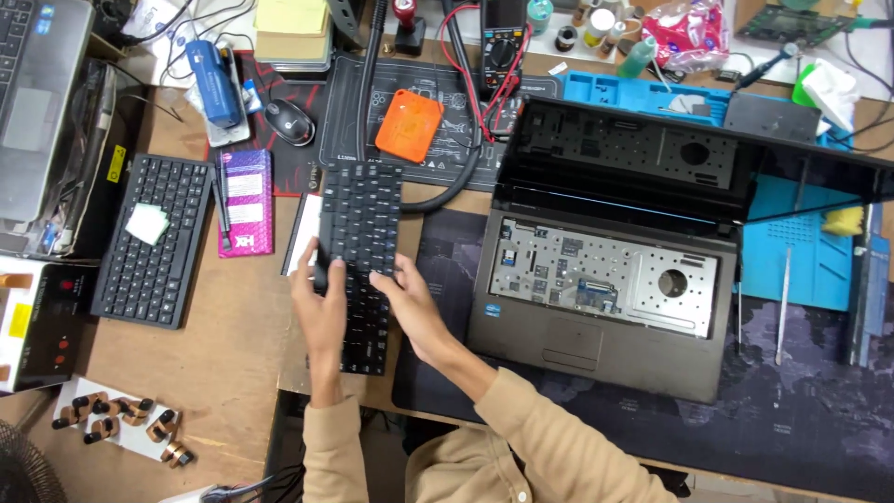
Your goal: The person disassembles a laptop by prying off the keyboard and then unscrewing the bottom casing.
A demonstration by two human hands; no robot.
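1. Head view looks straight down on a cluttered worktop (233,373), where both hands rest on a loose black laptop keyboard (358,224) that lies lengthwise, running away from the person.
2. Left hand (321,307) grips the keyboard's left edge near its lower half, thumb curled over the keys and fingers wrapped around the side.
3. Right hand (410,303) lies on top of the keys toward the right edge, fingers spread and bent; whether they hook under the edge cannot be told.
4. Both arms wear beige sleeves (521,438).
5. Just to the right of the keyboard stands an open grey laptop (596,331) with its keyboard bay bare, showing a metal tray with a round hole; its dark lid is tilted back.
6. Well to the left lies a second black keyboard (154,237) with a small pale pad on it, and between the two keyboards sits a purple packet (246,200).
7. Behind the held keyboard, an orange square tool case (409,124) rests on a dark mat, with a black mouse (289,122) to its left and a multimeter (501,47) with red leads to its right.
8. Blue mat (801,261) lies to the laptop's right, with a yellow sponge on it.
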